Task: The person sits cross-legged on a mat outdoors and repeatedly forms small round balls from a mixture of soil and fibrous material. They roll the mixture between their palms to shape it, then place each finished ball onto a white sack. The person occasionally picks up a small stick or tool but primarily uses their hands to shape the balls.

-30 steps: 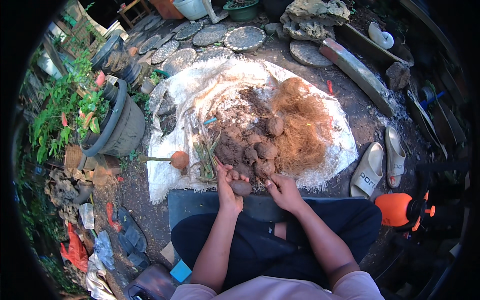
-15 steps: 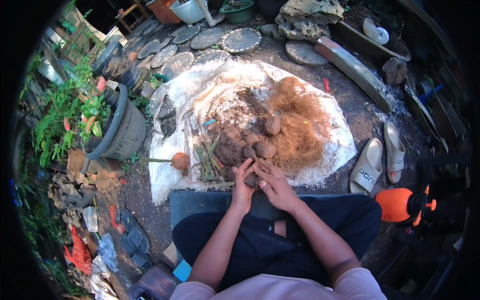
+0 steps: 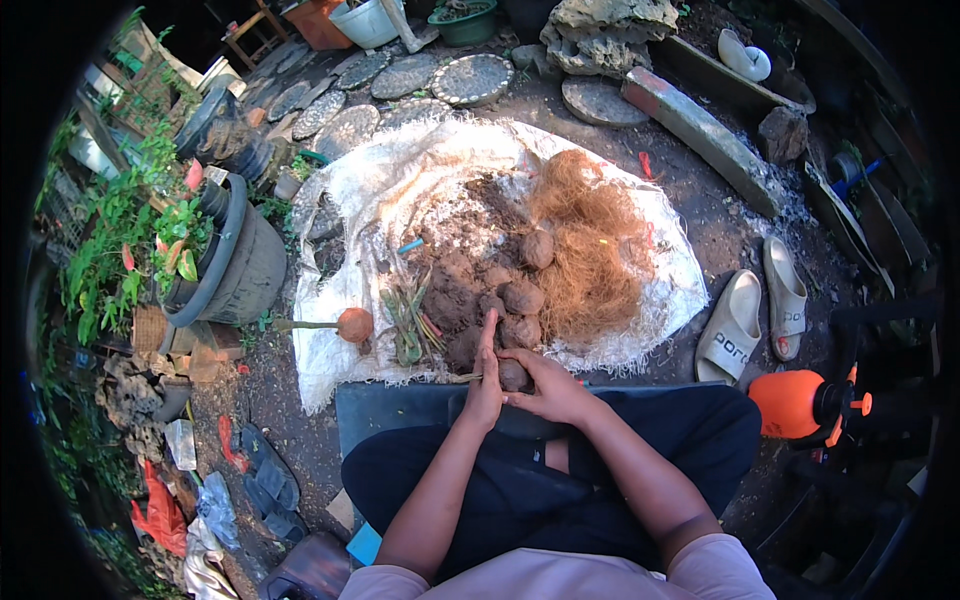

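Observation:
Between my two hands sits a round brown soil ball (image 3: 513,375), close to my lap. My left hand (image 3: 485,378) lies along its left side, palm inward, with the fingers straight and together. Curled round the right side is my right hand (image 3: 548,388), thumb toward me. Just beyond are more soil balls (image 3: 523,297) and a heap of dark moist soil (image 3: 455,293). Reddish-brown coconut fibre (image 3: 595,255) lies loose to the right. Left of the soil are green plant cuttings (image 3: 405,325) and an orange-brown ball with a stem (image 3: 355,324).
A white woven sack (image 3: 670,290) lies spread under these materials. Beige slides (image 3: 730,328) and an orange spray bottle (image 3: 787,405) stand at right. A large planter (image 3: 250,260) is at left, with dark sandals (image 3: 270,470) nearer me. Round stepping stones (image 3: 473,80) lie beyond.
My left hand has straightened upright, and my right hand has drawn back and curled round the ball. The ball in my hands and another soil ball beyond them now show more clearly.

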Tool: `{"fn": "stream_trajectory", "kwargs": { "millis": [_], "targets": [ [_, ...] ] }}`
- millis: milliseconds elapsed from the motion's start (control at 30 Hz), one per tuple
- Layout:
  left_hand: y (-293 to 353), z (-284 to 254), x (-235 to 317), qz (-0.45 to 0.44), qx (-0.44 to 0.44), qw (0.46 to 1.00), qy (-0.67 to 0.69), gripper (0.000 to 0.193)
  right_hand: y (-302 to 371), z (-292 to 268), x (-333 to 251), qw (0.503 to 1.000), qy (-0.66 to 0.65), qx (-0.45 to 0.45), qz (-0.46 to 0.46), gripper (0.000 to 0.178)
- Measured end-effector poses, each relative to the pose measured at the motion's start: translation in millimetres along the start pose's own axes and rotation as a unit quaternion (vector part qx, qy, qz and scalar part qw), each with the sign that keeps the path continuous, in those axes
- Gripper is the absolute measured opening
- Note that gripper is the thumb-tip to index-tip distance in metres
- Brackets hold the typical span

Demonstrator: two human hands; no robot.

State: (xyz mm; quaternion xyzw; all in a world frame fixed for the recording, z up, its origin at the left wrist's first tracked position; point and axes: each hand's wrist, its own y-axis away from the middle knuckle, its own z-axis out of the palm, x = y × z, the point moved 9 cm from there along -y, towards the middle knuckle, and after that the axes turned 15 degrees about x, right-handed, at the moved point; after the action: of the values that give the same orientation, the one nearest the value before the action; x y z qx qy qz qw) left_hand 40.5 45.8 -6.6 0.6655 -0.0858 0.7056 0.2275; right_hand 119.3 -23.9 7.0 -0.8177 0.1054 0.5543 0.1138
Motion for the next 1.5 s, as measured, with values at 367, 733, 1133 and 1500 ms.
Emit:
{"fn": "stream_trajectory", "kwargs": {
  "millis": [367, 733, 1133, 1500],
  "targets": [
    [1, 5, 2, 0.064, -0.025, 0.997, -0.029, 0.085, -2, -15, -7, 0.993, -0.045, 0.104, -0.04, 0.041],
    [9, 17, -1, 0.1, -0.068, 0.986, -0.111, 0.07, -6, -31, 21, 0.96, -0.193, 0.169, 0.108, 0.037],
    [19, 15, -35, 0.005, -0.076, 0.972, -0.221, 0.066, -9, -22, 14, 0.975, -0.169, 0.136, 0.048, 0.024],
    [21, 15, -29, 0.048, -0.049, 0.979, -0.189, 0.056, 10, -15, 13, 0.969, -0.186, 0.158, 0.032, 0.077]
  ]
}}
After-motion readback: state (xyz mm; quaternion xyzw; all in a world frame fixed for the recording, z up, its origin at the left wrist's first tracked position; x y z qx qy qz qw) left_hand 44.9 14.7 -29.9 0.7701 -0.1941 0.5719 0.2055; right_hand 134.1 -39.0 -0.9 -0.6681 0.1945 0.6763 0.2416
